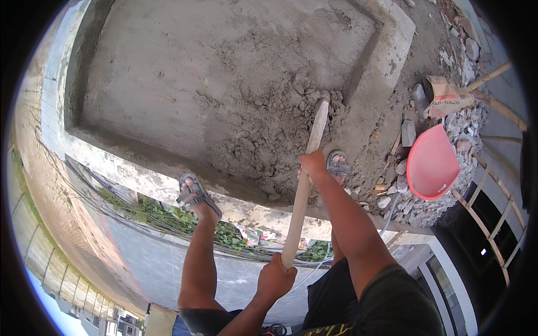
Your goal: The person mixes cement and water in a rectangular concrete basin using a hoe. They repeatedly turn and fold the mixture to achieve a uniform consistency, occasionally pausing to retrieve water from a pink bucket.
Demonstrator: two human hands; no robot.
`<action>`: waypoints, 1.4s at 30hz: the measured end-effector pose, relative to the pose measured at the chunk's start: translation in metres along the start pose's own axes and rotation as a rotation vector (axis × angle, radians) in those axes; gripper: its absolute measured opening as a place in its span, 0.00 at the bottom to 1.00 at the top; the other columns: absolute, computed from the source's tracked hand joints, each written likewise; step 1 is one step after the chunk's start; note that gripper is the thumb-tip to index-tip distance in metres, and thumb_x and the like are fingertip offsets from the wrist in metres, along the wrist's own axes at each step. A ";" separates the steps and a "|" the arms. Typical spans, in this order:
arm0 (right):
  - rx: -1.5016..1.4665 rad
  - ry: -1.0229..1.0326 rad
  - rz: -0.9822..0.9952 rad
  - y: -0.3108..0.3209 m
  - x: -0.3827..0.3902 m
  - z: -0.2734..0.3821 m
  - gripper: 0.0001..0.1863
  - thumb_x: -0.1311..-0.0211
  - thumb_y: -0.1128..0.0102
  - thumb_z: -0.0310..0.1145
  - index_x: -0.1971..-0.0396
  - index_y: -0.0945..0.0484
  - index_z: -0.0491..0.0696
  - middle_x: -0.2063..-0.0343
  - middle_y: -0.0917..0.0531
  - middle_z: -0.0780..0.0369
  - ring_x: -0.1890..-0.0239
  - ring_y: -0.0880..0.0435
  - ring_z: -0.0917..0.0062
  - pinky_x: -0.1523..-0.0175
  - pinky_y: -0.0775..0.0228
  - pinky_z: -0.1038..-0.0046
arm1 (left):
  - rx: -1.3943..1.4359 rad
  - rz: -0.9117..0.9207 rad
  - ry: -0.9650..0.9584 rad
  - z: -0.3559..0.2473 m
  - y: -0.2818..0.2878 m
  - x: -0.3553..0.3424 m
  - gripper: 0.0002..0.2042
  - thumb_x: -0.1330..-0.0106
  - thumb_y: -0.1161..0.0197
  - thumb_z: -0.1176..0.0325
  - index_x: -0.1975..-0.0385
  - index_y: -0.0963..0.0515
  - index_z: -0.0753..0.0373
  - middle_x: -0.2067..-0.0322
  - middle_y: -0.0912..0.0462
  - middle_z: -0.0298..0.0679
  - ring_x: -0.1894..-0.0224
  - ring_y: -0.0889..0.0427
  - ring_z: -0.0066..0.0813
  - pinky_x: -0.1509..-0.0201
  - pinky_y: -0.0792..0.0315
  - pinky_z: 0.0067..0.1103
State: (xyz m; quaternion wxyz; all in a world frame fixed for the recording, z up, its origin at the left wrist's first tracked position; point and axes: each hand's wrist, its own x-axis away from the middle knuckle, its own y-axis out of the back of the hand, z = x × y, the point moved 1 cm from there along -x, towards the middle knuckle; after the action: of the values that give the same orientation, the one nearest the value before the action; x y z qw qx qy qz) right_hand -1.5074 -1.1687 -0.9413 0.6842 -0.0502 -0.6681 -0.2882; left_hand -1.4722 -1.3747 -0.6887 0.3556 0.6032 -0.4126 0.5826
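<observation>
Both my hands grip a thick wooden handle [303, 196] that slants away from me. My left hand [274, 278] is wrapped round its near end. Farther up, my right hand [314, 165] closes round it. The handle's pale far end reaches the grey wet mortar [263, 112]; it looks like a hoe's handle, but no blade can be made out there. Lumpy mortar lies heaped at the middle and right, and a smoother wet layer spreads to the left and far side.
My sandalled feet [197, 196] stand apart on and beside the low concrete rim [145, 171], above a drop with cables and plants [154, 213]. To the right are a red plastic basin [431, 162], a torn paper sack [448, 96], rubble [414, 210] and bamboo poles [493, 235].
</observation>
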 end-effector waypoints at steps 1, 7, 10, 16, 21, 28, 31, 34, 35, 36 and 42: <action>-0.009 -0.010 0.007 -0.013 0.007 -0.002 0.28 0.42 0.44 0.23 0.44 0.46 0.43 0.70 0.27 0.51 0.82 0.23 0.67 0.81 0.26 0.61 | -0.005 -0.007 0.023 0.008 0.007 0.008 0.21 0.44 0.39 0.62 0.55 0.30 0.69 0.67 0.19 0.60 0.59 0.18 0.59 0.55 0.26 0.42; -0.129 -0.038 0.015 -0.076 0.083 -0.010 0.26 0.43 0.44 0.24 0.48 0.46 0.47 0.71 0.27 0.52 0.84 0.25 0.69 0.82 0.27 0.62 | -0.053 -0.030 0.038 0.045 0.088 0.063 0.23 0.47 0.35 0.62 0.54 0.27 0.69 0.67 0.18 0.62 0.60 0.18 0.59 0.53 0.24 0.43; -0.277 -0.076 0.015 -0.119 0.135 -0.034 0.23 0.42 0.44 0.23 0.53 0.48 0.50 0.66 0.31 0.53 0.83 0.25 0.69 0.81 0.26 0.61 | -0.173 -0.170 -0.042 0.140 0.122 0.070 0.19 0.51 0.33 0.62 0.61 0.23 0.66 0.71 0.18 0.58 0.64 0.17 0.59 0.59 0.22 0.41; -0.595 -0.094 0.098 -0.161 0.187 -0.099 0.21 0.49 0.44 0.19 0.55 0.40 0.44 0.74 0.29 0.57 0.84 0.23 0.66 0.77 0.23 0.60 | -0.333 -0.198 -0.002 0.293 0.123 0.029 0.11 0.53 0.34 0.66 0.70 0.24 0.62 0.75 0.18 0.53 0.68 0.18 0.57 0.63 0.22 0.41; -0.636 -0.113 0.081 -0.152 0.186 -0.092 0.12 0.47 0.43 0.22 0.64 0.35 0.40 0.79 0.28 0.58 0.84 0.23 0.66 0.76 0.23 0.61 | -0.308 -0.319 -0.166 0.321 0.119 -0.033 0.08 0.51 0.36 0.68 0.72 0.26 0.60 0.75 0.18 0.50 0.68 0.18 0.56 0.64 0.22 0.41; -0.548 0.305 0.023 -0.081 0.087 0.110 0.26 0.41 0.47 0.23 0.43 0.44 0.42 0.74 0.30 0.57 0.86 0.27 0.71 0.81 0.28 0.65 | -0.222 -0.376 -0.456 0.128 0.131 -0.138 0.20 0.50 0.35 0.67 0.56 0.26 0.62 0.73 0.18 0.56 0.66 0.18 0.59 0.61 0.23 0.43; -0.331 0.508 -0.153 -0.049 0.027 0.221 0.21 0.40 0.44 0.26 0.50 0.41 0.41 0.69 0.28 0.53 0.82 0.25 0.67 0.79 0.25 0.62 | 0.008 -0.377 -0.536 -0.008 0.120 -0.174 0.23 0.46 0.36 0.66 0.50 0.28 0.68 0.68 0.18 0.60 0.61 0.18 0.59 0.55 0.23 0.41; -0.095 0.602 -0.217 -0.028 -0.028 0.271 0.23 0.40 0.43 0.28 0.48 0.42 0.40 0.67 0.26 0.51 0.81 0.22 0.66 0.79 0.23 0.63 | 0.112 -0.324 -0.492 -0.115 0.104 -0.177 0.23 0.44 0.37 0.65 0.49 0.28 0.68 0.63 0.18 0.59 0.57 0.18 0.56 0.53 0.25 0.38; -0.048 0.578 -0.207 -0.026 -0.042 0.278 0.24 0.40 0.43 0.27 0.48 0.42 0.40 0.67 0.26 0.50 0.81 0.22 0.66 0.80 0.23 0.62 | 0.146 -0.318 -0.473 -0.132 0.101 -0.171 0.23 0.44 0.37 0.65 0.50 0.28 0.68 0.63 0.18 0.58 0.57 0.17 0.54 0.53 0.25 0.37; 0.001 0.545 -0.200 -0.023 -0.047 0.280 0.24 0.40 0.43 0.27 0.47 0.42 0.40 0.67 0.25 0.50 0.81 0.22 0.66 0.80 0.23 0.62 | 0.177 -0.312 -0.446 -0.135 0.100 -0.161 0.22 0.44 0.37 0.65 0.50 0.28 0.69 0.63 0.18 0.57 0.58 0.17 0.53 0.54 0.25 0.36; 0.187 0.316 -0.004 -0.079 0.016 0.137 0.29 0.39 0.46 0.23 0.40 0.48 0.37 0.65 0.24 0.46 0.82 0.21 0.68 0.84 0.26 0.68 | 0.294 -0.218 -0.130 -0.022 0.041 -0.075 0.20 0.45 0.36 0.64 0.56 0.27 0.69 0.65 0.18 0.58 0.59 0.17 0.56 0.53 0.25 0.39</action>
State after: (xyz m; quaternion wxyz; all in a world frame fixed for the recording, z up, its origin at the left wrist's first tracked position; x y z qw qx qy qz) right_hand -1.6658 -1.1775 -0.9368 0.7818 0.0609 -0.5762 -0.2304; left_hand -1.5171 -1.3654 -0.7642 0.2973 0.7261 -0.2771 0.5546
